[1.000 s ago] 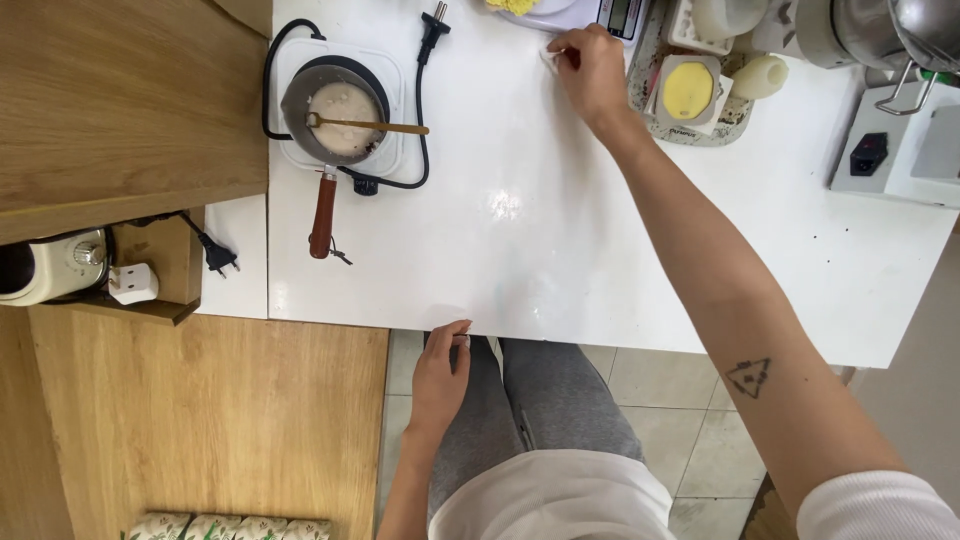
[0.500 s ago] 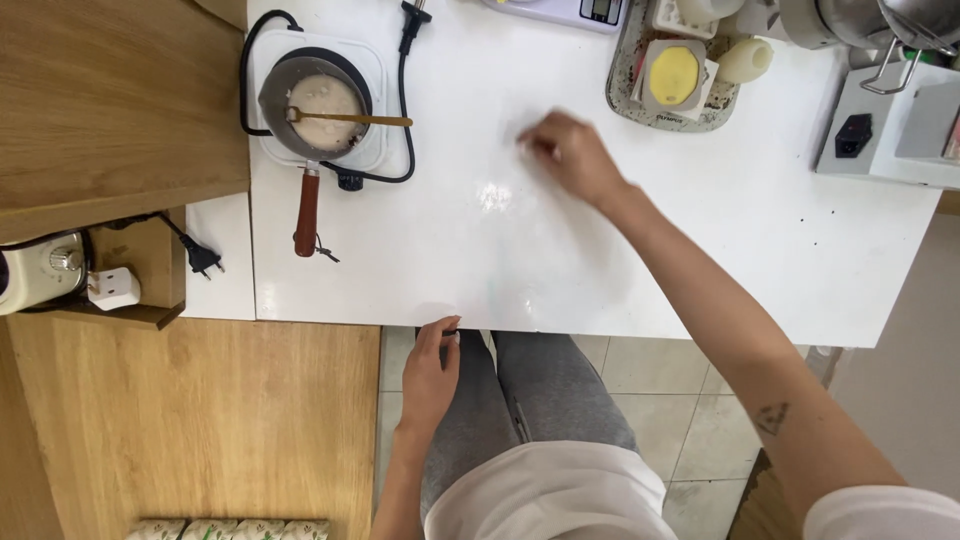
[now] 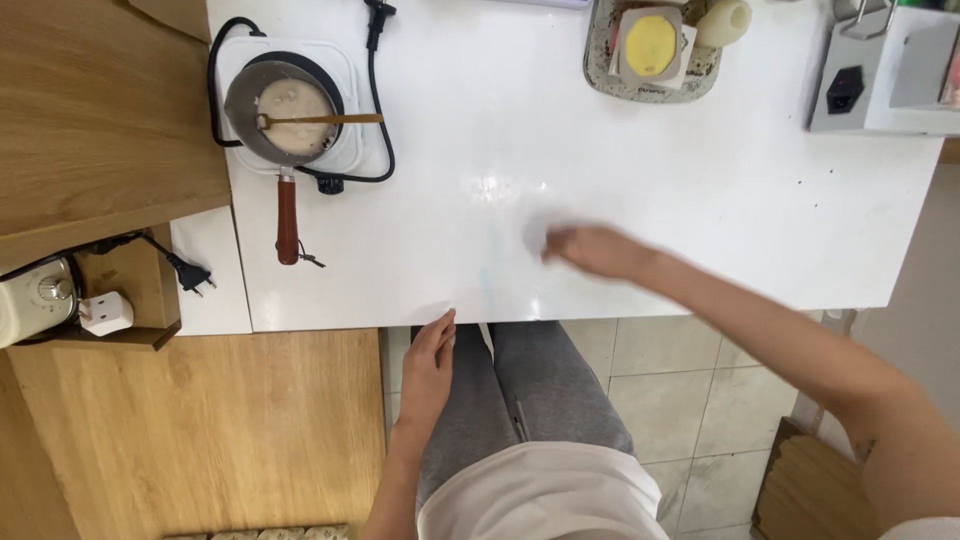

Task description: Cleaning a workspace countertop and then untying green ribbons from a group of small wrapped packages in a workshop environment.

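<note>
**Two bare hands at a white table, a saucepan on the hotplate**

The landmark here is the small saucepan [image 3: 285, 108], which sits on a white hotplate [image 3: 352, 150] at the far left of the white table [image 3: 700, 200]. The pan holds a pale, milky content, a long spoon [image 3: 325, 119] lies across its rim pointing right, and its reddish-brown handle [image 3: 287, 220] points toward the person. A black cable [image 3: 385, 100] loops round the hotplate.

The right hand [image 3: 595, 250] lies low over the table, well to the right of the saucepan and nearer the front edge. It is blurred; a small pale smudge shows at its fingertips, and I cannot tell whether the hand grips anything or how far its fingers are spread.

The left hand [image 3: 430, 370] is at the front edge of the table, below and to the right of the pan's handle. Its fingers are straight and close together, the tips touching the table edge, the palm against the grey trouser leg; it holds nothing.

Far to the right of the saucepan, at the back of the table, a speckled tray [image 3: 600, 70] carries a box with a round yellow thing [image 3: 650, 45] on it. Further right stands a grey box [image 3: 850, 90] with a black switch. Left of the saucepan, off the table, a wooden shelf bears a black plug [image 3: 195, 272] and a white adapter [image 3: 105, 312].
</note>
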